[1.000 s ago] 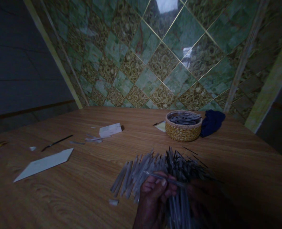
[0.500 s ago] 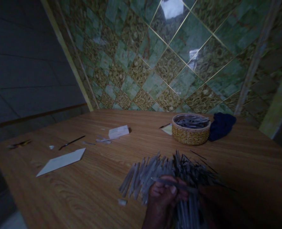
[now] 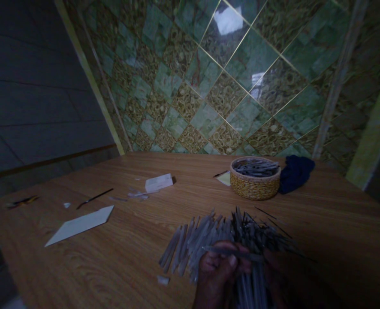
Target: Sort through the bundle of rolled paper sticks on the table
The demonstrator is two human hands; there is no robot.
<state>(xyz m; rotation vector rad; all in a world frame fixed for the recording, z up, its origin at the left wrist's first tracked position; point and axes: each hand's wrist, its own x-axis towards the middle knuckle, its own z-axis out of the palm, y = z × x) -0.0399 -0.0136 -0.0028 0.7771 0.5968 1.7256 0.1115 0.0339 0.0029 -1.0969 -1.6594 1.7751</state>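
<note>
Head: slim stick (image 3: 219, 250) between left fingers (image 3: 231, 262).

Open tabletop (image 3: 132, 249) (card (image 3: 80, 225) left, strips (image 3: 206, 234) right)

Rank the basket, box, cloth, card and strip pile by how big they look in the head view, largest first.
1. Strip pile, though partly hidden
2. Basket
3. Cloth and card: too alike to rank, and the card lies nearer the camera
4. Box
</note>
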